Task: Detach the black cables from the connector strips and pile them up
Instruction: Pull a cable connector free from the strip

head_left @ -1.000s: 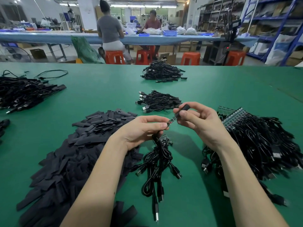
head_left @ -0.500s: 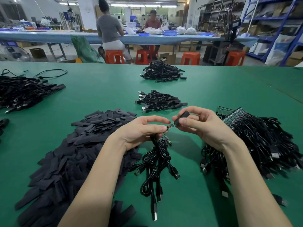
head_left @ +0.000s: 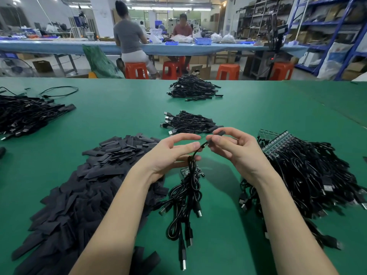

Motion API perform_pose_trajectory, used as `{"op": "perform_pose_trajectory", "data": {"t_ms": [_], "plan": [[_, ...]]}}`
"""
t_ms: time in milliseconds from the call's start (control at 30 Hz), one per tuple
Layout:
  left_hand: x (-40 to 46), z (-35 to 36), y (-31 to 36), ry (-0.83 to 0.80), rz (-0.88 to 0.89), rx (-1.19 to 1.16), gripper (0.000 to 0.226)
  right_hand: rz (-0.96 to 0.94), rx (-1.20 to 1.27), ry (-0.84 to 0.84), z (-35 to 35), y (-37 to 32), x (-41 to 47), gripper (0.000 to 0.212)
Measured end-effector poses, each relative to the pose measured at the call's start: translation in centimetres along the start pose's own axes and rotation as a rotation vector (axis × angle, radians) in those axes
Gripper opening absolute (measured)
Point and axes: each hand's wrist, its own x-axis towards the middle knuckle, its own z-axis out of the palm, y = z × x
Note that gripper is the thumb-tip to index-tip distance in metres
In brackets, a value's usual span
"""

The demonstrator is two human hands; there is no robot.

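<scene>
two hands meet above the desk (head_left: pixel 248 100) centre, and the cable end between them sets the next move. the right hand (head_left: pixel 236 153) pinches a small black sleeve (head_left: pixel 218 133) between thumb and forefinger, and the tip of one black cable (head_left: pixel 195 154) points into that pinch. the left hand (head_left: pixel 170 155) has its fingers loosely curled, the fingertips (head_left: pixel 195 144) touching the cable just behind its tip; whether they actually pinch it cannot be told. the cable's long axis runs from the right-hand grip down and left, then drops toward the person into the hanging bundle of cables (head_left: pixel 184 197), which rests on the desk with its usb plugs nearest the viewer. a short connector strip (head_left: pixel 195 171) lies under the bundle's upper part, just below the left hand.

judgement: the right hand is nearer the free end, so separation would run along the cable axis, up and to the right.

open room: bare green desk lies ahead between the hands and the small finished pile (head_left: pixel 188 123). to the left sits the heap of flat black sleeves (head_left: pixel 89 187); to the right sits the heap of cables still on strips (head_left: pixel 309 175), both close to the forearms.
</scene>
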Motion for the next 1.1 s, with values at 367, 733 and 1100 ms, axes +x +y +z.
{"op": "perform_pose_trajectory", "data": {"t_ms": [367,733,1100], "plan": [[0.8,1.3,-0.5,0.199,0.086,-0.003,0.011,0.021,0.078,0.102,-0.4,0.3,0.3,0.028],[0.8,2.3,-0.9,0.207,0.459,0.321,0.014,0.021,0.102,0.159,-0.4,0.8,0.7,0.025],[0.8,1.9,-1.1,0.203,0.523,0.426,0.012,0.084,0.109,0.127,0.1,0.3,0.5,0.017]]}}
